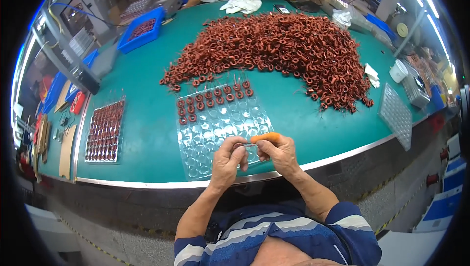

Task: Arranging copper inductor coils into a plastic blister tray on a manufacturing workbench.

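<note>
My left hand (226,164) is closed in a pinch on a small red-brown wire-wound ring coil (238,146), mostly hidden by the fingers. The coil's thin wire leads (250,144) stretch across to my right hand (281,155), whose thumb and index finger are closed on them. An orange finger cot (265,137) seems to cover that index finger. Both hands hover over the near right corner of a clear plastic tray (203,156) with round pockets. Ring coils (210,103) with leads upright fill its far rows; the nearer pockets hold none.
A large curved heap of ring coils (279,40) covers the far table. At left stand a filled tray (105,131) and a blue bin (142,30) of coils. An empty tray (397,114) overhangs the right edge, near a white cup (398,71). Two people stand across the table.
</note>
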{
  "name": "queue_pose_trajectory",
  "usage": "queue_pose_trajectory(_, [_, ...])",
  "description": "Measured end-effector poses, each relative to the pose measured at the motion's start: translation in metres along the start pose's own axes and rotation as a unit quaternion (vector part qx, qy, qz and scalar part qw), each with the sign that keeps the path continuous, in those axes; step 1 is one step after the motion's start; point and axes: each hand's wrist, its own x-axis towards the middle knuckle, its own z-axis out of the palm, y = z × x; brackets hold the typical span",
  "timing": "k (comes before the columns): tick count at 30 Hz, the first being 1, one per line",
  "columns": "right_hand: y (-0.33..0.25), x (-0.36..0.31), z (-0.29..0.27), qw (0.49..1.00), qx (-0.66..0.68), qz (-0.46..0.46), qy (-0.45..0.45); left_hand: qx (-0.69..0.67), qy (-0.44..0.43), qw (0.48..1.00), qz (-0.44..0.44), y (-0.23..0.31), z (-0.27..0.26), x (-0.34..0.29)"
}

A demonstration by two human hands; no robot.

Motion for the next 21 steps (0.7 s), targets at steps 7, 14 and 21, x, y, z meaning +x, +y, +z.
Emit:
queue_pose_trajectory(7, [0.01,0.008,-0.002,0.997,0.068,-0.007,0.037,-0.022,0.01,1.0,0.012,0.0,0.002,0.006])
queue_pose_trajectory(14, [0.009,0.007,-0.002,0.994,0.08,0.063,-0.032,0.364,-0.022,0.923,0.125,0.008,0.001,0.018])
queue_pose_trajectory(21, [0.007,0.011,-0.014,0.967,0.159,0.171,-0.104,0.394,-0.18,0.901,0.03,0.049,-0.004,0.018])
